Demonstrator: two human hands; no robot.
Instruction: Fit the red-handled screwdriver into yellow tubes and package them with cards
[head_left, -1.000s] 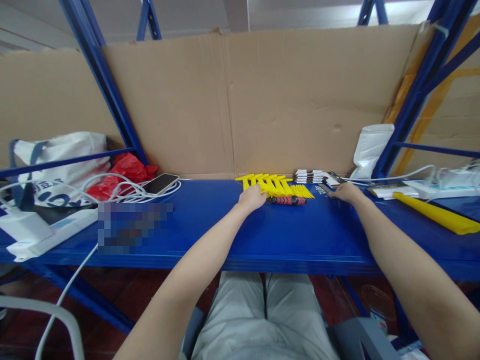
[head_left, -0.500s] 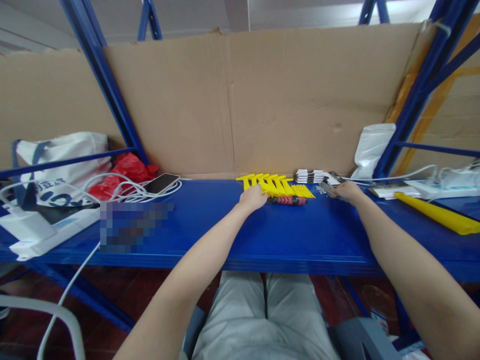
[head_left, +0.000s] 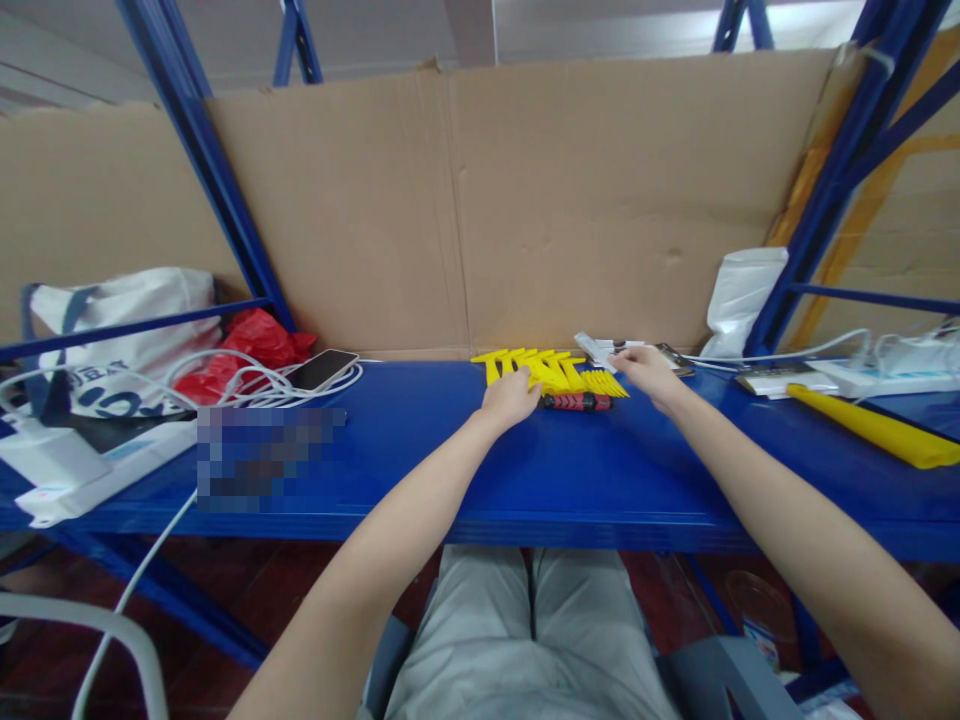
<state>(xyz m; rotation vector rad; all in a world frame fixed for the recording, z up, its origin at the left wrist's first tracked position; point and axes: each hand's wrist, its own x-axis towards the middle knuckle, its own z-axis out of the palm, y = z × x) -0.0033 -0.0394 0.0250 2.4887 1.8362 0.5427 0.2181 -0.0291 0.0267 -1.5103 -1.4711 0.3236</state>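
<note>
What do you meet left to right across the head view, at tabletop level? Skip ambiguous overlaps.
Printed white tote bag → red plastic bag → smartphone → yellow T-shaped pieces → small white packets → white plastic bag → long yellow piece.

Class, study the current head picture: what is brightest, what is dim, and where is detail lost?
Head view: ceiling brightest at upper right, floor under the table dim. Same head view: a blocky mosaic hides part of the table at left; the white packet by the right hand looks soft.
</note>
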